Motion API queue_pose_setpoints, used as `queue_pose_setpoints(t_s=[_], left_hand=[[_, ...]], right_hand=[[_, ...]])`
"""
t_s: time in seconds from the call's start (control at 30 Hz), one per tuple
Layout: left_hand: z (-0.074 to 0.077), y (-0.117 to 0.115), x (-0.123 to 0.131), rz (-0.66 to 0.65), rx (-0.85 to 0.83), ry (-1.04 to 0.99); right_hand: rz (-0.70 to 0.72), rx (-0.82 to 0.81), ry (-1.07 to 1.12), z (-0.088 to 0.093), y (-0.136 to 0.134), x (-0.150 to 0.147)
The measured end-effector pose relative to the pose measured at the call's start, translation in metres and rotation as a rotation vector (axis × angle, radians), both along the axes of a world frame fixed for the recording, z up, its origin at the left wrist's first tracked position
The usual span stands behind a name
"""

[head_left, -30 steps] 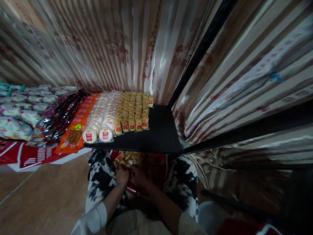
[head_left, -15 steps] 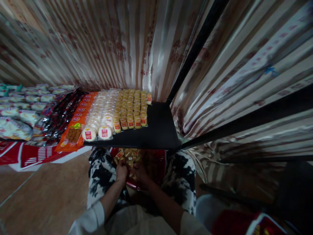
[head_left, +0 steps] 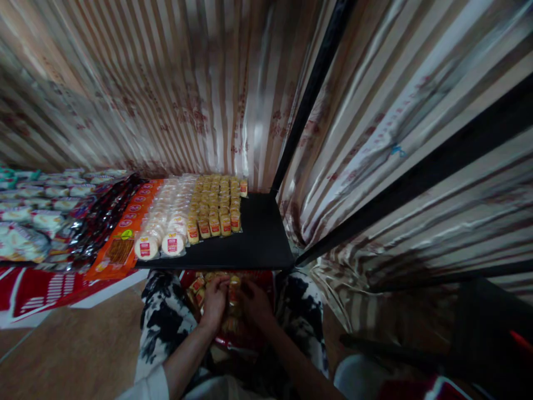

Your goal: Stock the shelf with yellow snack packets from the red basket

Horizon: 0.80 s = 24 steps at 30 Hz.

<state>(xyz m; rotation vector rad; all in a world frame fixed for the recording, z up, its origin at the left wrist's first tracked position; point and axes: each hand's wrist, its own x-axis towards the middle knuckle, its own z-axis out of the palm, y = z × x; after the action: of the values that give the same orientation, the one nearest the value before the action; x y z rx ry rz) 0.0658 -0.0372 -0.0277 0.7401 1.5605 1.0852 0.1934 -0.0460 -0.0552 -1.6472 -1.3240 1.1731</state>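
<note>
Head view: person seated at a black shelf (head_left: pixel 266 230), both bare hands low over the lap, beyond the near edge of the shelf; light dim there.
Left hand (head_left: pixel 215 300): fingers bent, reaching in from the left, tips at the near-upright golden packet; whether they pinch it or only touch it, cannot tell.
Right hand (head_left: pixel 257 304): loosely curved, fingers partly spread, tips just right of the same packet; contact or grip too dark to tell.
Gap between hands: the two apart, not pressed together; golden packet (head_left: pixel 234 290) with a red label stands in that gap.
Red bag (head_left: pixel 267 278): on the lap, under the hands, between the knees; more golden packets (head_left: pixel 196 286) inside, bunched to the left.
Patterned trousers (head_left: pixel 160 328): black and white, one leg either side of the bag.
Shelf rows, right to left: small golden cakes (head_left: pixel 214 205) in ranks, white round packs (head_left: pixel 146 248) in two rows, orange pack (head_left: pixel 120 239), dark glossy packs (head_left: pixel 102 216), white packets (head_left: pixel 48 219) at far left.
Backdrop: striped curtain (head_left: pixel 175 83) behind, black pole (head_left: pixel 310 94) at the shelf's far right corner.
</note>
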Motion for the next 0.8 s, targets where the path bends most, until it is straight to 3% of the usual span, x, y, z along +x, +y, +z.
queue_pose_setpoints(t_s=[0.17, 0.27, 0.4, 0.53, 0.67, 0.8], left_hand=[[0.030, 0.014, 0.019, -0.094, 0.119, 0.039], [0.042, 0.030, 0.032, -0.104, 0.242, 0.052], [0.052, 0.056, 0.053, -0.080, 0.366, 0.153], [0.053, 0.088, 0.076, -0.098, 0.359, 0.223], [0.046, 0.126, 0.097, -0.125, 0.267, 0.110], [0.043, 0.166, 0.114, -0.109, 0.288, -0.011]], right_hand=[[-0.012, 0.055, -0.002, 0.046, 0.008, 0.017], [-0.058, 0.121, 0.001, 0.060, 0.024, 0.025], [-0.188, 0.176, 0.011, 0.056, 0.064, 0.035], [-0.280, 0.305, -0.003, 0.047, 0.116, 0.043], [-0.295, 0.375, -0.094, 0.046, 0.169, 0.047], [-0.310, 0.365, -0.183, 0.047, 0.215, 0.047]])
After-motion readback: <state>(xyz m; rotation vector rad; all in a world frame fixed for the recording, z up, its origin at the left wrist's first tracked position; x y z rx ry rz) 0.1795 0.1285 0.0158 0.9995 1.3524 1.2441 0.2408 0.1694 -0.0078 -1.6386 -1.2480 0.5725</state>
